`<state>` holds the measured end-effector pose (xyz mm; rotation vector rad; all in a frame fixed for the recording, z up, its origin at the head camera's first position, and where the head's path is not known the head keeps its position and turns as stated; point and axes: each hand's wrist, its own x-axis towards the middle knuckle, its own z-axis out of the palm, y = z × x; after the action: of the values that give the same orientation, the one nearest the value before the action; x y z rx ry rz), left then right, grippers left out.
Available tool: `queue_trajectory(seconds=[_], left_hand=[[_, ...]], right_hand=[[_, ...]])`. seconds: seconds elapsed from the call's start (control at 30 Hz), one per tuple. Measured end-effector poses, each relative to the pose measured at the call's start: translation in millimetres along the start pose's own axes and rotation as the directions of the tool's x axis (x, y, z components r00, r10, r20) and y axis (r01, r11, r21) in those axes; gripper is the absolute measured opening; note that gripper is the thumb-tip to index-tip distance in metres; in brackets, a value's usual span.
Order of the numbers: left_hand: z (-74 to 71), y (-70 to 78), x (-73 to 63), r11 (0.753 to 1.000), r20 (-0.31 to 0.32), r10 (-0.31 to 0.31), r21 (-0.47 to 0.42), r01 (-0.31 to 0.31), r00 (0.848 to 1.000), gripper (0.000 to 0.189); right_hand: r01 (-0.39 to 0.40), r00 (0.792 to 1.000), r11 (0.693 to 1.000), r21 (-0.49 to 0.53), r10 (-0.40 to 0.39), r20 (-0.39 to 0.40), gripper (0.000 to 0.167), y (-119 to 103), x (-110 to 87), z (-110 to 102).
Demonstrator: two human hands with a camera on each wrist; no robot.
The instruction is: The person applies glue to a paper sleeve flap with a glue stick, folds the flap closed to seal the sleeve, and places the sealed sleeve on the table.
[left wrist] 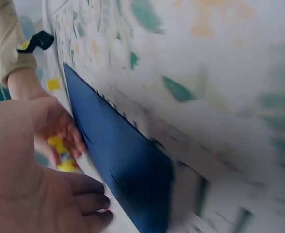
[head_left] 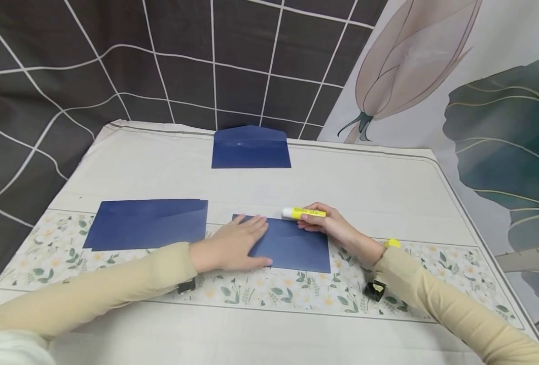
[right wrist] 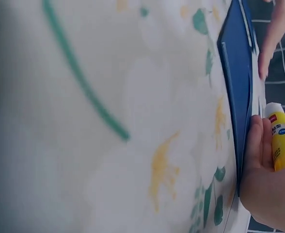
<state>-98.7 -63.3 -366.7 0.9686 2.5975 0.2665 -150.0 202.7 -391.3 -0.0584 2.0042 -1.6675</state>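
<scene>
A dark blue envelope (head_left: pixel 292 246) lies on the flowered band of the tablecloth, in front of the person. Over its left end is the left hand (head_left: pixel 235 243), fingers extended and thumb spread; whether the palm touches the paper cannot be told. In the right hand (head_left: pixel 330 225) is a yellow glue stick (head_left: pixel 309 213), gripped between thumb and fingers, its white end pointing left above the envelope's far edge. The right wrist view shows the label of the same glue stick (right wrist: pixel 281 136). In the left wrist view, the blue envelope (left wrist: pixel 118 141) is beside the left hand's fingers.
More blue envelopes (head_left: pixel 148 223) lie stacked at the left. Another envelope (head_left: pixel 251 152) with its flap raised is at the table's far edge. A small yellow object (head_left: pixel 392 243) sits beside the right sleeve. A dark gridded curtain (head_left: pixel 242 40) hangs behind.
</scene>
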Motion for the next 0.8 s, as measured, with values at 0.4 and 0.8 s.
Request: queue_trajectory(seconds=[0.4, 0.8], left_hand=[[7.3, 35.2, 39.5, 0.991, 0.078, 0.118, 0.049, -0.122, 0.99, 0.088], [17.3, 47.7, 42.7, 0.996, 0.063, 0.039, 0.075, -0.044, 0.997, 0.093]], right_hand=[[-0.044, 0.998, 0.992, 0.122, 0.039, 0.039, 0.022, -0.6, 0.5, -0.9], [-0.03, 1.0, 0.994, 0.101, 0.029, 0.01, 0.024, -1.2, -1.2, -0.1]])
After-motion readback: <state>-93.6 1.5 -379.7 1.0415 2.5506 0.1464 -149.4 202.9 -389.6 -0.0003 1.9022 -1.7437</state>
